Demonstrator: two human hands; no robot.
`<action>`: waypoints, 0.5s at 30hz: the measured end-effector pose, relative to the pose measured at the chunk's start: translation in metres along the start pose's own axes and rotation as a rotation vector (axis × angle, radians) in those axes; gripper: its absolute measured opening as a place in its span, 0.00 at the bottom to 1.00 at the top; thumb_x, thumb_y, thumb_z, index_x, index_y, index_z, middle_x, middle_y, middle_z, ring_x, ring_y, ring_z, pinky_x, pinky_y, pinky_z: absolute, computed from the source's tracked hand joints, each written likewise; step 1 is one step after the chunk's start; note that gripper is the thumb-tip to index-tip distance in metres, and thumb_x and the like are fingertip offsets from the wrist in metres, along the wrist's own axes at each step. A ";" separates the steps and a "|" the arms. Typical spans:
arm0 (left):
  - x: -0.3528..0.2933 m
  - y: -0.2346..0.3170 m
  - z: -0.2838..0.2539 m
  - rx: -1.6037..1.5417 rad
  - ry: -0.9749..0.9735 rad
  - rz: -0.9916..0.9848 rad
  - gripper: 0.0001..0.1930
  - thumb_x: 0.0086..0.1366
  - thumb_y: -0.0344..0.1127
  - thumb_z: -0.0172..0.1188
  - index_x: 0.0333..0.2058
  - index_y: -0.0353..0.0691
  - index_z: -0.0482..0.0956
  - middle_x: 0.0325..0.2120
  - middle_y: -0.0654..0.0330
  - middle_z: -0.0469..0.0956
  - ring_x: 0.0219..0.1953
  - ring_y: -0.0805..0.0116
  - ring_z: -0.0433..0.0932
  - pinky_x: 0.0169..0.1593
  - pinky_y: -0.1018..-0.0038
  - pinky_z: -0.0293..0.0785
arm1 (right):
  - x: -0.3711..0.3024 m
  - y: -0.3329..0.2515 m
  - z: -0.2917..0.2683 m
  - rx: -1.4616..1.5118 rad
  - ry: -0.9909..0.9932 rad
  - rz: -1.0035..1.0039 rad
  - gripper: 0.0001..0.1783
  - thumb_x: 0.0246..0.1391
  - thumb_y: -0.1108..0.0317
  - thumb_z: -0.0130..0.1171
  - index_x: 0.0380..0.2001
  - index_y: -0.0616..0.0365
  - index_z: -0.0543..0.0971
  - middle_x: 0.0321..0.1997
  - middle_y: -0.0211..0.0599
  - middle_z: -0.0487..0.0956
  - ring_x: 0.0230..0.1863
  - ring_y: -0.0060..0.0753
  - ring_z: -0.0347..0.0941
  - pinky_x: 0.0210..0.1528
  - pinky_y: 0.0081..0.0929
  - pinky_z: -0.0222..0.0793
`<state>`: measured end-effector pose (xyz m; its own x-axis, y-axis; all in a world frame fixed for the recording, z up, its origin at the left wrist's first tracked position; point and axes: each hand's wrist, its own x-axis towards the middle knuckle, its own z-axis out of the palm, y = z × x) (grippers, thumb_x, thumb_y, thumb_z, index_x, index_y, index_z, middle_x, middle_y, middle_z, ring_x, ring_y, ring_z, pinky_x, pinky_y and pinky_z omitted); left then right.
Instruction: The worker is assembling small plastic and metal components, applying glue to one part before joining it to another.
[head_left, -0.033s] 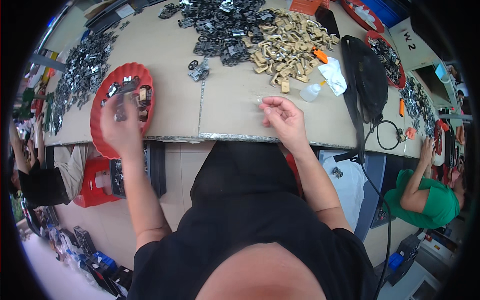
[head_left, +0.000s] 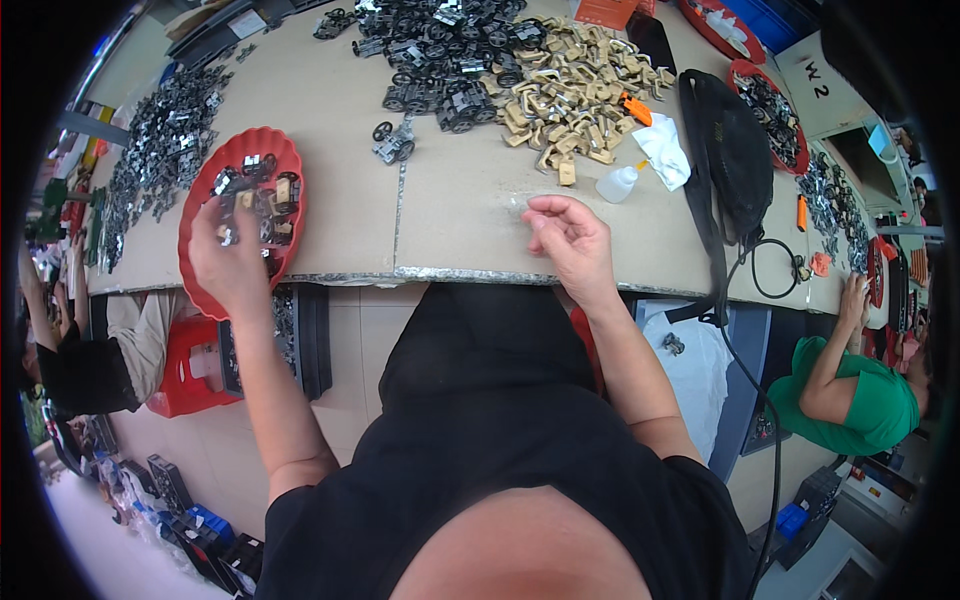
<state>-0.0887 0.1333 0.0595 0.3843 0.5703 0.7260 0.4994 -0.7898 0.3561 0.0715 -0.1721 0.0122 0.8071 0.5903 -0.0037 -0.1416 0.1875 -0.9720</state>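
Observation:
My left hand (head_left: 228,262) reaches into a red scalloped dish (head_left: 290,158) at the left of the table, slightly blurred. Its thumb and fingers are apart, above small dark and tan wheeled parts (head_left: 287,190) lying in the dish. Over the table's front edge, my right hand (head_left: 572,245) hovers with loosely bent fingers, thumb a little off them, nothing visible between. A lone dark wheeled part (head_left: 393,143) lies between the hands, below a heap of black wheeled parts (head_left: 440,70). To the right of that heap spreads a pile of tan parts (head_left: 575,95).
A small white bottle (head_left: 617,184), a white cloth (head_left: 663,152), an orange tool (head_left: 636,109) and a black bag (head_left: 735,160) lie right. Grey metal parts (head_left: 165,140) are heaped far left. A cable (head_left: 760,390) hangs off the right edge. People sit at both sides.
My left hand has shifted slightly left and toward me within the dish, uncovering more of the parts. My right hand has stayed almost still.

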 end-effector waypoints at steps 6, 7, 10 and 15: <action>-0.006 0.070 0.033 -0.128 -0.208 0.223 0.13 0.51 0.33 0.61 0.37 0.38 0.76 0.34 0.56 0.76 0.39 0.59 0.72 0.43 0.66 0.67 | 0.002 -0.007 -0.033 -0.066 0.447 -0.412 0.10 0.53 0.75 0.51 0.40 0.65 0.69 0.28 0.30 0.71 0.24 0.14 0.63 0.26 0.13 0.61; -0.019 0.091 0.045 -0.282 -0.289 0.223 0.12 0.51 0.33 0.60 0.36 0.39 0.76 0.35 0.57 0.75 0.40 0.59 0.72 0.44 0.66 0.67 | 0.007 -0.008 -0.041 -0.110 0.510 -0.459 0.11 0.53 0.75 0.51 0.40 0.64 0.68 0.29 0.30 0.70 0.25 0.14 0.63 0.27 0.13 0.61; -0.060 0.166 0.072 -0.584 -0.560 0.358 0.15 0.50 0.32 0.61 0.38 0.43 0.74 0.32 0.57 0.73 0.40 0.59 0.71 0.43 0.67 0.69 | 0.016 -0.007 -0.064 -0.222 0.606 -0.502 0.19 0.49 0.76 0.56 0.44 0.63 0.64 0.39 0.35 0.68 0.38 0.19 0.63 0.41 0.18 0.62; -0.069 0.222 0.111 -0.538 -0.531 0.781 0.14 0.47 0.30 0.60 0.36 0.38 0.75 0.33 0.56 0.70 0.38 0.59 0.70 0.39 0.66 0.70 | 0.023 -0.011 -0.074 -0.408 0.504 -0.393 0.25 0.46 0.75 0.59 0.47 0.65 0.63 0.48 0.45 0.69 0.48 0.29 0.65 0.49 0.25 0.62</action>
<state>0.0814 -0.0565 0.0232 0.7995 -0.2101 0.5628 -0.3850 -0.8984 0.2115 0.1343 -0.2191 0.0054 0.9324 0.0916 0.3497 0.3553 -0.0533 -0.9332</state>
